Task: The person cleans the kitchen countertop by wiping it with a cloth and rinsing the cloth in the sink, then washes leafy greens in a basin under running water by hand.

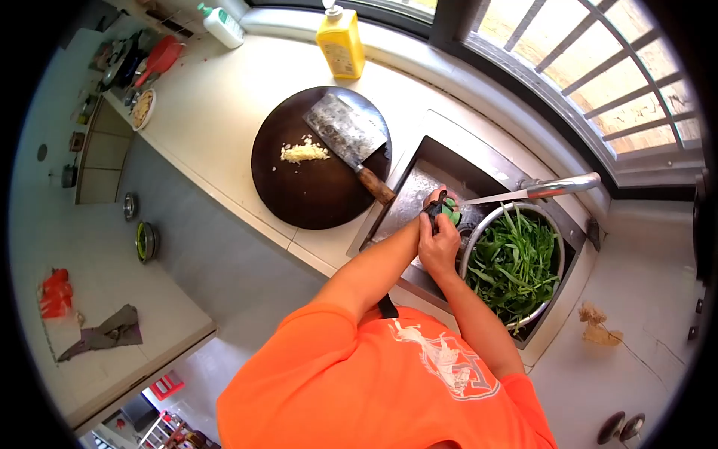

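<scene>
My hands meet over the sink (417, 193), close to the stream from the tap (565, 185). A dark black and green item (449, 212) is between them, by my left wrist; its kind is unclear. My left hand (435, 196) is beyond it, fingers mostly hidden. My right hand (441, 245) is closed around its near side. Right of my hands, a metal basin (465, 263) full of long leafy greens (516, 258) sits in the sink. Left of the sink, a cleaver (345, 131) rests on a round dark chopping board (299, 194) beside chopped pale bits (305, 152), perhaps garlic.
A yellow pump bottle (341, 45) and a white bottle with green pump (222, 27) stand along the back of the counter. A red strainer (161, 56) is further left. Beyond the sink is a barred window (591, 71). A grey cloth (112, 333) lies on the far left surface.
</scene>
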Tool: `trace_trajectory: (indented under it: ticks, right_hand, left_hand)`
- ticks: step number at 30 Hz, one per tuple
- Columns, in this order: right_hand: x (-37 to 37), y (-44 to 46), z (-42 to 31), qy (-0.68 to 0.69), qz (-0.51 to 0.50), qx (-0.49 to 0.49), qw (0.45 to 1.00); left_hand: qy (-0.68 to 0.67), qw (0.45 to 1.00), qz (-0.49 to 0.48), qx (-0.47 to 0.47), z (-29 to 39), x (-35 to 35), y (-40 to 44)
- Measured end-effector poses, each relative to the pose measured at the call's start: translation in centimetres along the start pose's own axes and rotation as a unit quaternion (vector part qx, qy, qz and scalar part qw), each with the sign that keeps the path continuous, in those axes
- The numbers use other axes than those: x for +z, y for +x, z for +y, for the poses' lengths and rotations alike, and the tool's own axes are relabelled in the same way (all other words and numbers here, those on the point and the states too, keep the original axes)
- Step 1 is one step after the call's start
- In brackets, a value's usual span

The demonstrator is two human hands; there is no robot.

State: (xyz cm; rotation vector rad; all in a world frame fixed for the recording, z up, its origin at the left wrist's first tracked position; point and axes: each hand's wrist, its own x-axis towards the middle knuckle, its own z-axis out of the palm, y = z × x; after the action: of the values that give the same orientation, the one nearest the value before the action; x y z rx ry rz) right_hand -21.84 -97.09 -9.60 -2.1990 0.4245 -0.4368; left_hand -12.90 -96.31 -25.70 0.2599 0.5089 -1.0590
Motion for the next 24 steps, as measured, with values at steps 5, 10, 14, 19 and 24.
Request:
trace_trajectory:
  ticks: [5,10,14,19,24]
  right_hand:
    - [0.2,6.4,7.2,-0.096,0.026,0.074,0.992]
    - [-3.0,8.0,8.4,0.045,0.011,0.087,0.995]
    - [-1.0,4.0,4.5,0.185,0.065,0.057,0.979]
    - [-1.0,0.5,-0.9,0.118,0.009,0.079,0.99]
    - [-0.4,5.4,5.3,-0.01,0.032,0.161,0.986]
  left_hand:
    - [0.049,0.995,0.059,0.058,-1.3,7.9,-5.2]
    - [0.105,0.982,0.102,0.121,-1.1,6.6,-6.0]
    - [0.09,0.992,0.09,0.014,-0.3,6.3,-6.4]
    - [0.058,0.998,0.017,-0.027,2.1,3.0,-4.1]
    - [0.049,0.993,0.087,0.06,-0.2,8.2,-5.5]
